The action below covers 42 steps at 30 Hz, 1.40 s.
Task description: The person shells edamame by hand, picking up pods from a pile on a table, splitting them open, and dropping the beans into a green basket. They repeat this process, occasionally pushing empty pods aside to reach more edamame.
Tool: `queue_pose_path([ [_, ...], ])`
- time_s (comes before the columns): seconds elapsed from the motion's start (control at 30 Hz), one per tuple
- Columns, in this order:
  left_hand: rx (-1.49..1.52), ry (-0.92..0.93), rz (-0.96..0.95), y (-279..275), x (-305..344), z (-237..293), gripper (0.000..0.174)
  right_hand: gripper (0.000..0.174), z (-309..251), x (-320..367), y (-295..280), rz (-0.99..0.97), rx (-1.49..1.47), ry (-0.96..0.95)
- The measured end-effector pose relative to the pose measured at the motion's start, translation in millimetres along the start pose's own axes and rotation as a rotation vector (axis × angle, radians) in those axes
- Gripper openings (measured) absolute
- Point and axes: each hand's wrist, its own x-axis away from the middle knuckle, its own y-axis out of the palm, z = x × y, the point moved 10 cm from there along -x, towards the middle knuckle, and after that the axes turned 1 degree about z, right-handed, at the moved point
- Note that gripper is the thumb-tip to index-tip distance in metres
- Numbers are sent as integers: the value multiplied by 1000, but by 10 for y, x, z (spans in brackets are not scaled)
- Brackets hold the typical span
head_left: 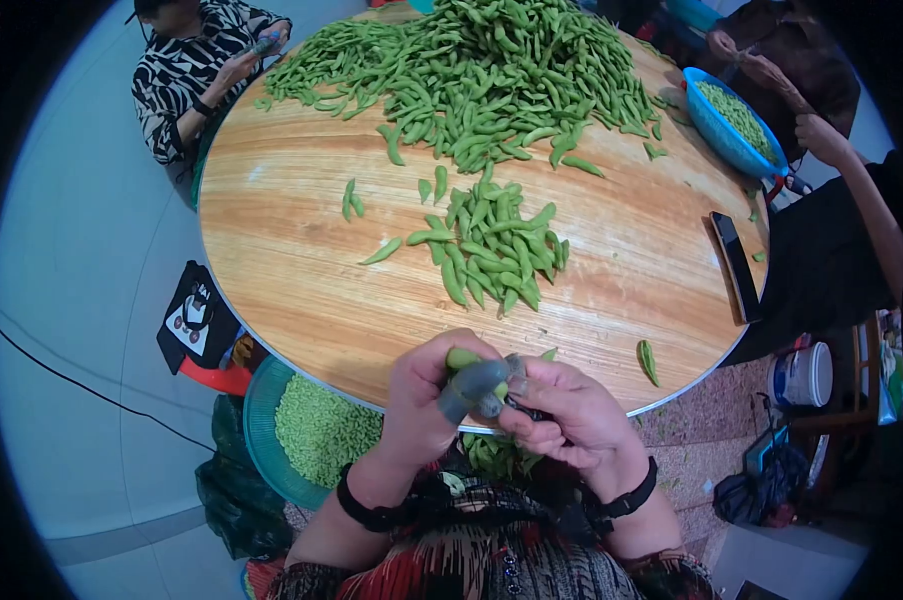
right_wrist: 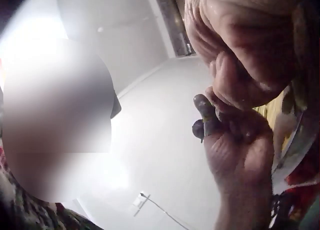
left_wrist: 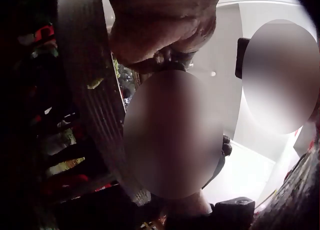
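Observation:
Both hands meet over the near edge of the table. My left hand [head_left: 417,395] grips a green soybean pod [head_left: 462,357], its thumb wearing a grey rubber finger cover [head_left: 475,380]. Close against it, the curled fingers of my right hand [head_left: 582,412] pinch at the pod's lower end, with covers on the fingertips too. Fingers partly hide the pod. In the right wrist view the left hand [right_wrist: 240,155] shows its dark-covered thumb against the right hand [right_wrist: 240,45]. A small heap of pods [head_left: 497,245] lies just beyond the hands.
A large pod pile [head_left: 492,70] covers the far side of the round wooden table [head_left: 292,220]. Below the left edge stands a green basket [head_left: 262,420] of shelled beans. A blue basin [head_left: 722,130] and a phone [head_left: 735,267] sit at right. Other people sit around the table.

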Motion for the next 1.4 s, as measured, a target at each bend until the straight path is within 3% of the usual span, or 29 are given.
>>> queue_pose_path([
  [0.07, 60, 57, -246, 93, 13, -27, 9, 15, 76, 18, 34, -38, -124, 54],
  [0.17, 272, 6, -84, 82, -12, -59, 21, 15, 82, 8, 26, 2, -119, 48],
  [0.23, 335, -53, 21, 130, 3, -47, 26, 15, -205, 2, -90, 198, 379, -225],
  [0.27, 398, -110, 127, 80, 9, -97, 31, 15, -188, -30, -78, 198, 383, -225],
  [0.33, 301, -90, 160, 12, -15, -195, 39, 17, -573, 151, 117, 424, 1152, -715],
  [0.4, 204, -68, 193, -39, -33, -192, 46, 16, -594, 137, 115, 437, 1121, -689],
  [0.47, 216, -103, 209, -46, -33, -183, 49, 17, -452, 15, -80, 380, 683, -465],
  [0.5, 217, -102, 211, -72, -31, -200, 49, 17, -485, 29, -91, 379, 685, -464],
  [0.57, 20, -23, 126, -74, -50, -155, 47, 18, -286, -32, -176, 279, 267, -193],
  [0.7, 67, -48, 69, -76, -35, -111, 43, 20, -262, -65, -129, 264, 268, -209],
  [0.77, 37, -149, 77, -102, -24, -203, 39, 18, -393, -63, -189, 398, 612, -391],
  [0.8, 40, -149, 78, -98, -35, -206, 39, 18, -373, -92, -176, 399, 614, -389],
  [0.87, 284, -247, 194, -164, -42, -323, 37, 17, -529, -26, -116, 497, 786, -566],
  [1.0, 436, -274, 294, -308, -76, -294, 32, 15, -646, 92, -143, 527, 711, -508],
  [1.07, 483, -257, 406, -503, -66, -305, 26, 15, -439, 51, 255, -60, 1016, -300],
  [1.1, 488, -258, 405, -541, -61, -291, 26, 16, -541, 70, 212, 51, 1112, -412],
  [1.13, 502, -262, 363, -529, -56, -271, 26, 16, -559, 14, 192, 54, 1113, -406],
  [1.2, 513, -267, 317, -480, -27, -257, 26, 21, -1089, 144, 49, 823, 1771, -666],
  [1.33, 408, -278, 100, -213, -32, -239, 31, 22, -1002, -5, -8, 956, 2016, -630],
  [1.4, 372, -259, 37, -118, -49, -211, 33, 22, -1003, 48, -83, 922, 2004, -643],
])
